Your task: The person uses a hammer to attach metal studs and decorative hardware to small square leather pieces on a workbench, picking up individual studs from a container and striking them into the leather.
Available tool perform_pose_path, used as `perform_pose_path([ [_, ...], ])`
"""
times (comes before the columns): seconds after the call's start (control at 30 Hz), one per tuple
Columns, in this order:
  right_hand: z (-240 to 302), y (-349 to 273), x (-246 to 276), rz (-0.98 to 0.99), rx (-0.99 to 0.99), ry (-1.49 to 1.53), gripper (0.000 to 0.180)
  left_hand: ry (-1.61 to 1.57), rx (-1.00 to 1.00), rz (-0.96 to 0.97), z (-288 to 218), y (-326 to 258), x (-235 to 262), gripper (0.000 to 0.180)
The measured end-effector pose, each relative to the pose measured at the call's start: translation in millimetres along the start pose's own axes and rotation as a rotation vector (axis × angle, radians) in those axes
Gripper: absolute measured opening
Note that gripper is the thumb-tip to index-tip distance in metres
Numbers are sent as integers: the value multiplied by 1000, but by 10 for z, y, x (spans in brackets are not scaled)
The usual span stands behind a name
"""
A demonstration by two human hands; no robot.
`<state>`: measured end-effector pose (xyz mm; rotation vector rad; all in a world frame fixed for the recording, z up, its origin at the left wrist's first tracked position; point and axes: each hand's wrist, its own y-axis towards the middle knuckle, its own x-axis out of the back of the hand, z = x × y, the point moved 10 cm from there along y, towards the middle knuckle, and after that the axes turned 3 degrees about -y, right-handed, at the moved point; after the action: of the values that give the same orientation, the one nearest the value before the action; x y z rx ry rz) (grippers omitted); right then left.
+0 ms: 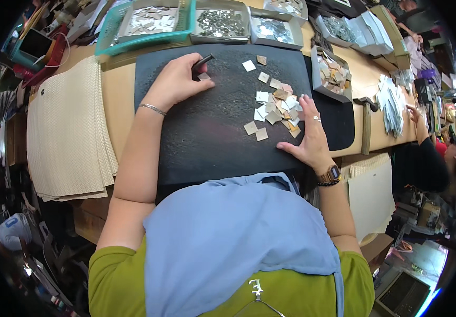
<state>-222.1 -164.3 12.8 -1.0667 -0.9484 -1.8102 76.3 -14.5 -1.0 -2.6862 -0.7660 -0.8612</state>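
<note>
— What is held in the left hand (177,79)?

— A short black cylindrical tool (202,63) is gripped in curled fingers, above centre of the frame, and a small square leather piece (204,76) is pinned under the fingertips on the black rubber mat (206,132).

— And the right hand (308,138)?

— It is laid flat, fingers spread, nothing grasped, right of centre, its fingertips touching a loose heap of tan and white square pieces (276,104) on the mat.

— What else is seen on the worktop (118,100)?

— A teal plastic basket (143,21) at the upper left and a wooden-handled hammer (366,119) at the right.
</note>
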Motion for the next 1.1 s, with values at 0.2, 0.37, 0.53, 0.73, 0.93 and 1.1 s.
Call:
perform_pose_path([
  [0.2,49,166,-133,49,-9,-154,132,-83,-45,-25,67,26,-38,28],
  [0.37,164,384,-231,74,89,-75,132,35,-93,-66,-170,-1,-70,21],
  [0.53,231,712,-256,91,207,61,133,-319,-252,14,-475,-70,-616,14],
  [0.73,365,1166,-443,125,357,-54,119,-360,-227,-84,-446,14,-639,18],
  [0.93,744,748,-234,256,557,-72,110,-583,-199,-173,-154,132,-518,17],
  [1.1,585,409,-119,21,421,-46,59,-478,-174,-88,-245,99,-634,17],
])
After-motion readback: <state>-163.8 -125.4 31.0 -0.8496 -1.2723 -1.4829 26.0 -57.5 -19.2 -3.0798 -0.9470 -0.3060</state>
